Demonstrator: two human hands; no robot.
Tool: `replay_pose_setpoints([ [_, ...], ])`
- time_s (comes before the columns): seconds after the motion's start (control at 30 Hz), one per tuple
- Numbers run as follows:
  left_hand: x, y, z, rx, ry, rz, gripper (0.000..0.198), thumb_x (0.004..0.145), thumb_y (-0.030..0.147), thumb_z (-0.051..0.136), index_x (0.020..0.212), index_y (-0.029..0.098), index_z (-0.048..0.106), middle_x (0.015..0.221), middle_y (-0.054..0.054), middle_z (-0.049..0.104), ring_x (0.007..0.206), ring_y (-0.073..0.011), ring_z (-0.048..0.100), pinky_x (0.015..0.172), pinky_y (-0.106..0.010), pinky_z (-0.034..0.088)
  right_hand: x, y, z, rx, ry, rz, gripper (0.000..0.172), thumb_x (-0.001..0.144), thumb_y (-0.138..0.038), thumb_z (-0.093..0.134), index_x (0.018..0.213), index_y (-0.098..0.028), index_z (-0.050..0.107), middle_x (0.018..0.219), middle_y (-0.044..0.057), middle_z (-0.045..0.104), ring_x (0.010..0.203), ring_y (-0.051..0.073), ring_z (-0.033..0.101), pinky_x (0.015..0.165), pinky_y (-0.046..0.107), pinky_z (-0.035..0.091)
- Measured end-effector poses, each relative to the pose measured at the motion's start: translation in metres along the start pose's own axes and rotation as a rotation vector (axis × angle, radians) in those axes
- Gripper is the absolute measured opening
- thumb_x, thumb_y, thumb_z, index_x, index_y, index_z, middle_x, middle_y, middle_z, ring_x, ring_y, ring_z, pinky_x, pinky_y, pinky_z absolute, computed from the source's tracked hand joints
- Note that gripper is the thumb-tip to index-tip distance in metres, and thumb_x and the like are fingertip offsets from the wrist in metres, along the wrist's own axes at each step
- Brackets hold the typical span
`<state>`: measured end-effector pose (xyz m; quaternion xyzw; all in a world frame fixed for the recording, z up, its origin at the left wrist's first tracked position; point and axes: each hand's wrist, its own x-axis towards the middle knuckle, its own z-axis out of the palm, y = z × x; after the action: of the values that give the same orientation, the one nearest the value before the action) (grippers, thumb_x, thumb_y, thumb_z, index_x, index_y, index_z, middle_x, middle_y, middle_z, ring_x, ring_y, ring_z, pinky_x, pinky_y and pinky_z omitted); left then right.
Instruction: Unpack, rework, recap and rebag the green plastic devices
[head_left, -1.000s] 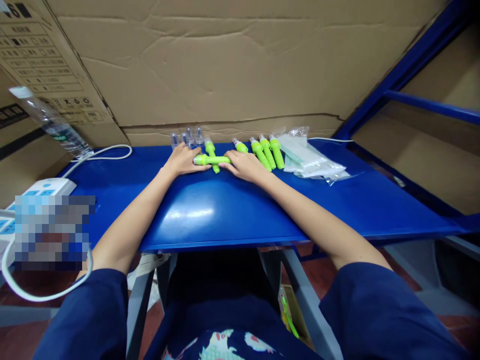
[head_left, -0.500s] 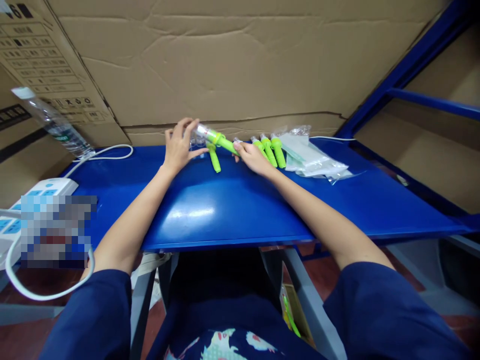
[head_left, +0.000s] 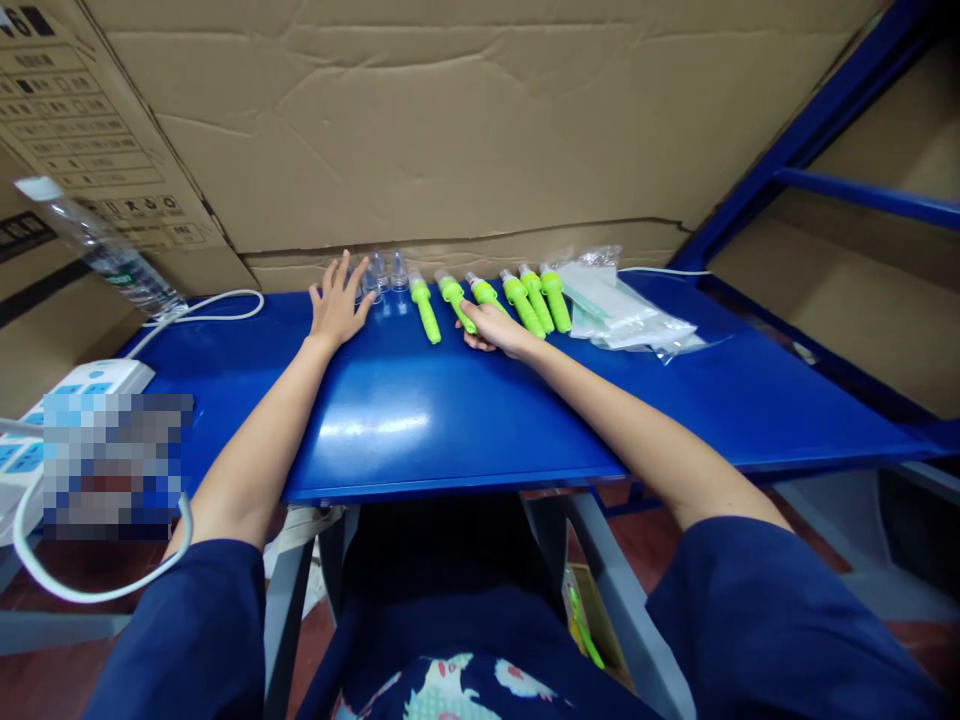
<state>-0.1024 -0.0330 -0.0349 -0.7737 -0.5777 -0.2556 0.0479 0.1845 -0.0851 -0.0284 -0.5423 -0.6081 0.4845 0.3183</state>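
Note:
Several lime-green tubes with clear tips lie in a row at the far side of the blue table (head_left: 450, 420). My right hand (head_left: 501, 328) rests on the table with its fingers closed around the lower end of one green tube (head_left: 454, 297), which lies flat in the row. Another green tube (head_left: 426, 310) lies just to its left. My left hand (head_left: 337, 300) lies flat with its fingers spread and holds nothing. Its fingertips are next to a few small clear caps (head_left: 381, 272) that stand by the cardboard.
Clear plastic bags (head_left: 630, 320) lie to the right of the tubes. A cardboard wall (head_left: 450, 130) closes the back. At the left are a tilted water bottle (head_left: 97, 245), a white cable (head_left: 217, 300) and a power strip (head_left: 75, 385). A blue metal frame (head_left: 825, 120) runs along the right.
The green tube that both hands held lifted is now laid down in the row. My left hand has let go and moved left, spread flat.

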Motion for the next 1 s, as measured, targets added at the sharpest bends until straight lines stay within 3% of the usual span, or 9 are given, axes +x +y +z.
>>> replay_pose_setpoints([
  [0.2, 0.002, -0.008, 0.005, -0.054, 0.024, -0.117, 0.075, 0.097, 0.046, 0.046, 0.169, 0.032, 0.029, 0.176, -0.017, 0.030, 0.158, -0.0477, 0.030, 0.115, -0.082, 0.025, -0.003, -0.005, 0.002, -0.084, 0.015, 0.036, 0.036, 0.112, -0.036, 0.048, 0.080, -0.018, 0.050, 0.053, -0.003, 0.053, 0.038, 0.005, 0.038, 0.037, 0.016, 0.025],
  [0.33, 0.001, -0.016, 0.008, -0.047, 0.003, -0.110, 0.077, 0.094, 0.040, 0.046, 0.169, 0.034, 0.029, 0.167, -0.017, 0.045, 0.150, -0.0467, 0.042, 0.114, -0.079, 0.030, -0.001, -0.002, 0.002, -0.194, -0.010, -0.053, 0.010, 0.107, -0.023, 0.055, 0.108, -0.014, 0.058, 0.054, -0.005, 0.056, 0.041, 0.009, 0.041, 0.042, 0.019, 0.031],
  [0.43, 0.001, -0.018, 0.009, -0.064, 0.018, -0.107, 0.082, 0.091, 0.038, 0.049, 0.170, 0.034, 0.026, 0.159, -0.018, 0.054, 0.141, -0.0464, 0.051, 0.111, -0.076, 0.034, 0.003, 0.002, -0.002, -0.368, 0.102, -0.172, 0.025, 0.105, -0.023, 0.055, 0.126, -0.011, 0.057, 0.060, -0.003, 0.060, 0.054, 0.014, 0.055, 0.057, 0.024, 0.046],
  [0.53, 0.002, -0.019, 0.009, -0.085, 0.042, -0.129, 0.085, 0.090, 0.037, 0.051, 0.170, 0.030, 0.022, 0.153, -0.020, 0.058, 0.137, -0.0462, 0.055, 0.110, -0.074, 0.035, 0.009, 0.007, -0.012, -0.636, 0.350, -0.304, 0.031, 0.103, -0.023, 0.050, 0.128, -0.009, 0.062, 0.093, 0.012, 0.074, 0.091, 0.026, 0.071, 0.085, 0.037, 0.056],
  [0.6, 0.002, -0.018, 0.009, -0.107, 0.070, -0.134, 0.084, 0.090, 0.039, 0.051, 0.169, 0.030, 0.024, 0.147, -0.020, 0.062, 0.134, -0.0466, 0.057, 0.109, -0.074, 0.034, 0.012, 0.011, -0.020, -0.797, 0.475, -0.355, 0.037, 0.101, -0.021, 0.047, 0.131, -0.008, 0.063, 0.123, 0.020, 0.072, 0.118, 0.033, 0.067, 0.103, 0.045, 0.052],
  [0.67, 0.002, -0.018, 0.009, -0.110, 0.093, -0.132, 0.077, 0.092, 0.041, 0.049, 0.167, 0.031, 0.032, 0.140, -0.019, 0.065, 0.132, -0.0465, 0.058, 0.109, -0.075, 0.033, 0.014, 0.015, -0.027, -0.914, 0.501, -0.375, 0.044, 0.099, -0.019, 0.045, 0.138, -0.005, 0.060, 0.144, 0.024, 0.062, 0.136, 0.036, 0.057, 0.115, 0.049, 0.045],
  [0.77, 0.003, -0.016, 0.008, -0.077, 0.123, -0.140, 0.062, 0.096, 0.044, 0.046, 0.156, 0.033, 0.048, 0.132, -0.018, 0.069, 0.130, -0.0442, 0.060, 0.111, -0.075, 0.033, 0.015, 0.018, -0.032, -1.002, 0.418, -0.357, 0.056, 0.097, -0.018, 0.046, 0.151, -0.001, 0.050, 0.162, 0.024, 0.048, 0.150, 0.037, 0.045, 0.124, 0.051, 0.035],
  [0.87, 0.003, -0.013, 0.007, -0.050, 0.144, -0.151, 0.053, 0.098, 0.045, 0.042, 0.148, 0.032, 0.057, 0.131, -0.018, 0.069, 0.130, -0.0422, 0.061, 0.110, -0.072, 0.037, 0.013, 0.015, -0.034, -1.037, 0.355, -0.273, 0.050, 0.101, -0.020, 0.043, 0.144, -0.002, 0.059, 0.151, 0.026, 0.059, 0.142, 0.040, 0.054, 0.120, 0.055, 0.040],
  [1.0, 0.003, -0.012, 0.008, -0.022, 0.141, -0.137, 0.053, 0.099, 0.045, 0.041, 0.148, 0.030, 0.055, 0.136, -0.019, 0.067, 0.134, -0.0417, 0.060, 0.110, -0.070, 0.038, 0.009, 0.009, -0.032, -1.008, 0.470, -0.254, 0.044, 0.105, -0.026, 0.040, 0.133, -0.004, 0.065, 0.134, 0.026, 0.069, 0.125, 0.041, 0.065, 0.110, 0.055, 0.048],
])
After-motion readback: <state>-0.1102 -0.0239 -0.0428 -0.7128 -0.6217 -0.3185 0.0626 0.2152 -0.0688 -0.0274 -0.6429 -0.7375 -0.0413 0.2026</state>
